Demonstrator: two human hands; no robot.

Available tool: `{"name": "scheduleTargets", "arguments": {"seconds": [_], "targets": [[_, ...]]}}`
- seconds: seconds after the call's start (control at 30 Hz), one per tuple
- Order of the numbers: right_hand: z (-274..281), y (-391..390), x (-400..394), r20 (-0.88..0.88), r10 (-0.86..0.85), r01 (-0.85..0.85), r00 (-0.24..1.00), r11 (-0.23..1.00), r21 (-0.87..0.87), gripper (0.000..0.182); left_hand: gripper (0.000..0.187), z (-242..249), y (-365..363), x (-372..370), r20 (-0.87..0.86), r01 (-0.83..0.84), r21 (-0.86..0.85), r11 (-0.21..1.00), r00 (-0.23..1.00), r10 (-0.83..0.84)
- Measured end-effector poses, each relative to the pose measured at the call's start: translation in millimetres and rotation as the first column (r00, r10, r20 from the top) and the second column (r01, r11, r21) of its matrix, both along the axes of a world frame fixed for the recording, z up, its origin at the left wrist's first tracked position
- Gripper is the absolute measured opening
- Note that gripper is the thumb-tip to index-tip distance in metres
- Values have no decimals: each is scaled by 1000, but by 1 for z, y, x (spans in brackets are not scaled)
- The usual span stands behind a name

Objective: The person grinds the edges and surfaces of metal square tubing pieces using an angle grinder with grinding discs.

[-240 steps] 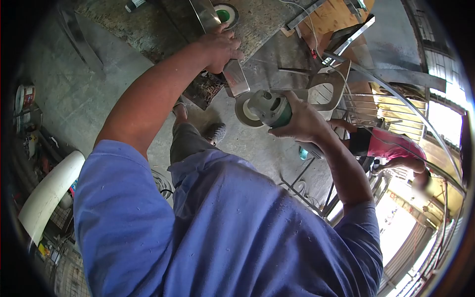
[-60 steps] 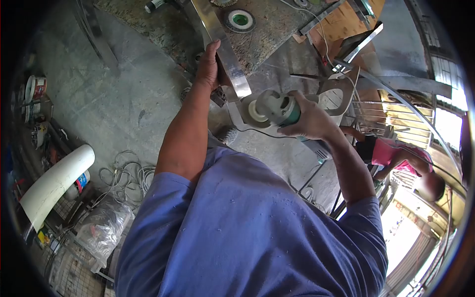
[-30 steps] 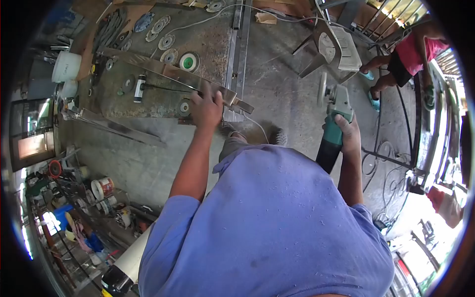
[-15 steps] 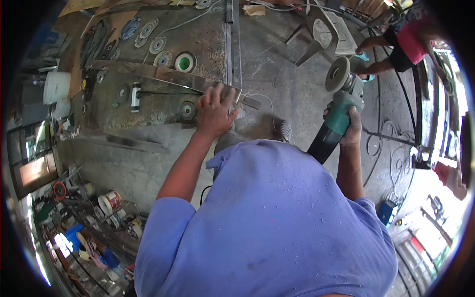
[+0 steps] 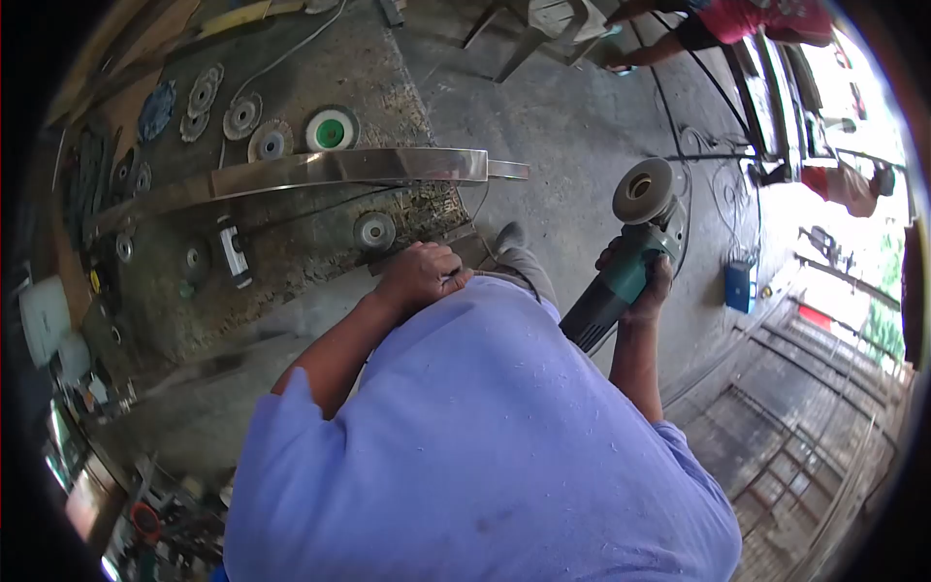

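1. Grinder [image 5: 630,262] is in my right hand [image 5: 642,281]; my fingers are closed around its green and black body, and its round disc [image 5: 642,190] points up and away from me, in the air over the concrete floor [image 5: 572,126].
2. My left hand [image 5: 422,274] is pulled back to my body, just beside the near edge of the table [image 5: 291,281]. The fingers are curled in, but I cannot tell if they hold something or only rest there.
3. Long shiny metal strip [image 5: 330,170] lies flat across the table. Its right end sticks out over the table edge, and none of my hands touches it.
4. The grinder is well apart from the strip, to the right of it and off the table.
5. On the table behind the strip I see several round grinding discs [image 5: 228,112], and one of them has a green centre [image 5: 331,130].
6. In front of the strip lie one more round disc [image 5: 374,231] and a small black and white thing [image 5: 233,254], which I cannot name with certainty.
7. A cable [image 5: 698,145] runs in loops on the floor to the right, and a small blue box [image 5: 739,286] stands there near it.
8. At the top of the view is another person in a pink shirt [image 5: 766,17], far from my hands.
9. My blue shirt [image 5: 485,456] fills the lower part of the view.
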State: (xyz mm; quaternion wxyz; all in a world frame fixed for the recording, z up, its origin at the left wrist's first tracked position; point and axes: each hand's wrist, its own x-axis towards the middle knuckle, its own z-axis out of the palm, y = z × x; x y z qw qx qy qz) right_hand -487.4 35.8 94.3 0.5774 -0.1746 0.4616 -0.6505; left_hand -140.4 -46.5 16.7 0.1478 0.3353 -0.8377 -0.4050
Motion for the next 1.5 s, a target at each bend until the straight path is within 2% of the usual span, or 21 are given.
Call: {"name": "scheduleTargets", "arguments": {"seconds": [0.13,0.23,0.33,0.4,0.47,0.57,0.67,0.77,0.8,0.9,0.93,1.03,1.2,1.37,1.5], "targets": [[8,31,12,-15,-40,39,999,997,-60,78,31,2,-5,2,12,95,-121,988,995,-95],[12,55,21,-47,-68,63,997,993,-99,77,29,5,-1,-1,104,98,-87,991,991,-89],[7,81,29,-27,-85,80,996,987,-140,76,31,4,-2,4,-9,-8,-429,903,1000,5],[4,109,33,3,-106,105,994,982,-159,76,45,15,-31,14,44,-117,-602,790,983,179],[4,143,46,23,-179,181,984,969,-166,76,64,12,-74,30,143,-126,-722,680,935,326],[1,183,53,44,-276,280,960,942,-185,76,82,3,-114,44,410,122,-754,646,856,316],[-3,226,58,33,-358,358,933,917,-176,77,87,11,-140,41,651,193,-491,850,729,211],[-3,263,69,40,-435,436,900,886,-160,78,85,28,-169,42,604,160,-251,954,796,25],[-1,271,77,52,-478,480,877,865,-148,78,82,13,-191,46,524,179,-199,963,851,-50],[3,281,103,63,-582,584,811,798,-146,77,80,11,-227,39,596,327,-54,944,769,-232],[5,281,112,55,-611,612,790,778,-143,77,75,10,-235,32,496,278,17,960,832,-250],[11,275,137,0,-670,665,743,738,-114,76,72,14,-247,26,471,139,262,955,845,-253],[18,251,166,-95,-705,700,703,709,-82,77,70,12,-256,25,395,203,327,923,858,-328],[21,218,180,-113,-692,691,713,721,-50,76,67,-3,-265,27,342,282,268,921,866,-364],[20,198,177,-119,-650,653,751,757,-10,77,60,7,-252,27,358,215,273,938,882,-307]]}}
